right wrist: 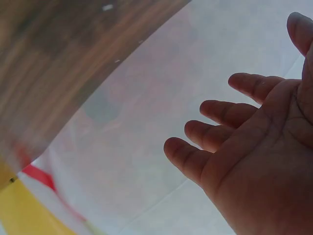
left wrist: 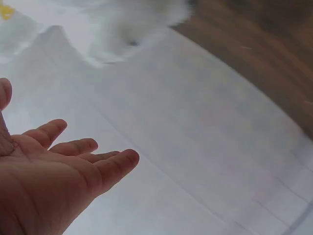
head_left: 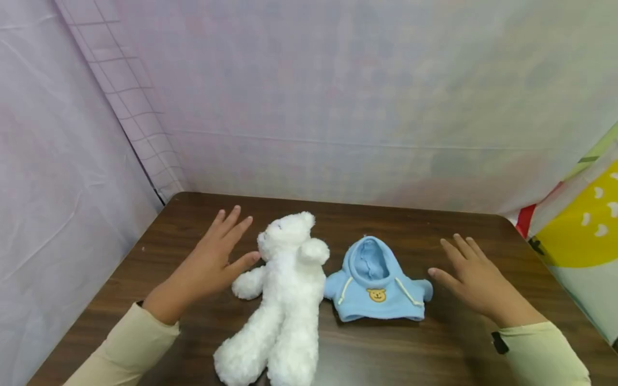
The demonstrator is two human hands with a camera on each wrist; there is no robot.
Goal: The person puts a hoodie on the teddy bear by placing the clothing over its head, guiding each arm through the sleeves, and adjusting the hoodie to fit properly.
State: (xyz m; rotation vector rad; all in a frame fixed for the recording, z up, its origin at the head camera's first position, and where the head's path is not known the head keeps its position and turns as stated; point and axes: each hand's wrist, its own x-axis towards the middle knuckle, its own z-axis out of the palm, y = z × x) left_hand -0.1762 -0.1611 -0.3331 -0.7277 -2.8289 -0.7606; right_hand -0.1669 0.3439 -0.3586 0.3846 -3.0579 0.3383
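Observation:
A fluffy white teddy bear [head_left: 292, 289] lies on its back on the dark wooden table, its head toward the far edge and turned to the left. Beside it on the right is a small light-blue doll hoodie [head_left: 354, 308] with a bear-face patch and white drawstrings, its hood opening facing up. My left hand [head_left: 212, 260] hovers at the bear's left, fingers spread, thumb close by the bear's head. To the right of the hoodie my right hand [head_left: 475, 279] is held with fingers extended, holding nothing. The left wrist view shows part of the bear's white fur [left wrist: 127, 29], blurred.
The brown table [head_left: 386, 354] has rounded far corners. Behind it hangs a pale patterned curtain [head_left: 338, 107], with another white cloth [head_left: 63, 161] at the left. A yellow-and-white printed fabric [head_left: 579, 241] with a red strip is at the right.

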